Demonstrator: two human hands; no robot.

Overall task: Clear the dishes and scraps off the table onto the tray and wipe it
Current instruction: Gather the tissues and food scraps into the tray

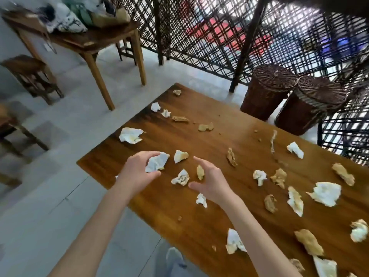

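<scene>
Crumpled napkin (156,162) in left hand (137,170) — right hand (210,179) spread, empty.

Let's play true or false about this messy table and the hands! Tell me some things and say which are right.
1. The left hand holds a crumpled white napkin. True.
2. The right hand grips a plate. False: it is open and holds nothing.
3. Napkins and brown scraps are scattered over the wooden table. True.
4. A tray sits in the middle of the table. False: no tray is in view.
5. Two wicker baskets stand beyond the table. True.
</scene>
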